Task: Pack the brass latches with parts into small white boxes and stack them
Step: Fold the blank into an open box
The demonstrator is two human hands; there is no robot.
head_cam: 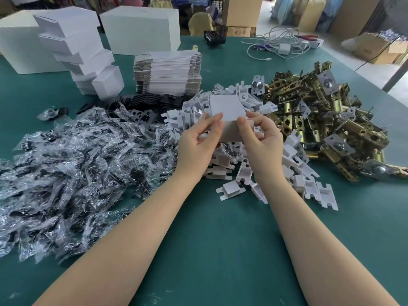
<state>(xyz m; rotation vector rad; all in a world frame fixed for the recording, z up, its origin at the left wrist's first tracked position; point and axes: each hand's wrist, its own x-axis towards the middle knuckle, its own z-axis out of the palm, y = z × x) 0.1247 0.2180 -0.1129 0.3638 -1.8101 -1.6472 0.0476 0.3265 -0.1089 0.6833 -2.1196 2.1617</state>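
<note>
Head view, both hands (229, 140) pinching matte white box (227, 109)

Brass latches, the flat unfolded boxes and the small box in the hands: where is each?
brass latches (320, 120): head view, middle of the heap.
flat unfolded boxes (170, 71): head view, stack's front edge.
small box (225, 107): head view, top face.

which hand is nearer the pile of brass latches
Right. The right hand grips the small white box just beside the brass latches; the left hand holds its far side.
</note>
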